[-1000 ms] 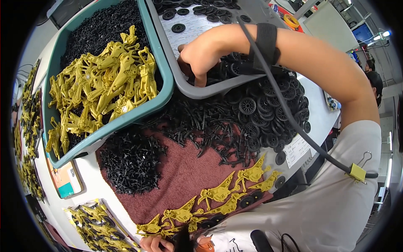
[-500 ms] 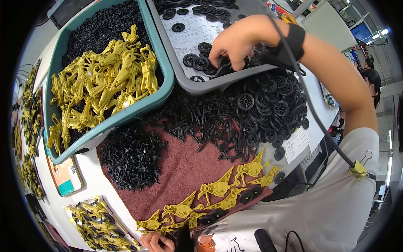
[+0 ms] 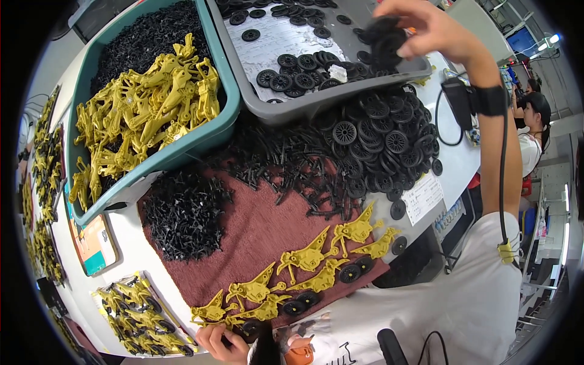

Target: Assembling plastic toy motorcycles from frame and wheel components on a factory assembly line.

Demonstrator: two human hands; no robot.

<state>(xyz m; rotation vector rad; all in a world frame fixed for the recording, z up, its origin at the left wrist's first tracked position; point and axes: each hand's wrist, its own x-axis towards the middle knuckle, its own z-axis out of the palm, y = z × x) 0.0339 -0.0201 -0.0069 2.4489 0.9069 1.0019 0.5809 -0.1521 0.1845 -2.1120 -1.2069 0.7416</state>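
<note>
Above the right side of the grey bin (image 3: 267,112), my right hand (image 3: 435,33) is closed around a bunch of black toy wheels (image 3: 384,44). Spoked black wheels also lie loose inside the bin, and a big heap of wheels (image 3: 380,137) is piled just in front of it. My left hand (image 3: 222,344) rests at the lower edge with curled fingers, beside the near end of a row of yellow plastic toy motorcycle parts (image 3: 304,255); whatever its fingers grip is hidden. Pairs of black wheels (image 3: 350,272) sit along that row on the reddish-brown cloth (image 3: 243,225).
A teal bin (image 3: 228,125) at left holds yellow parts over small black pieces. On the cloth lie a pile of small black pieces (image 3: 185,219) and scattered black rods (image 3: 286,158). Assembled yellow-black toys (image 3: 143,313) and a phone-like device (image 3: 94,246) are at left; a paper slip (image 3: 424,199) is at right.
My right hand has risen out of the grey bin and moved right with a bunch of wheels. My left hand has stayed by the row of yellow parts. The view has shifted slightly.
</note>
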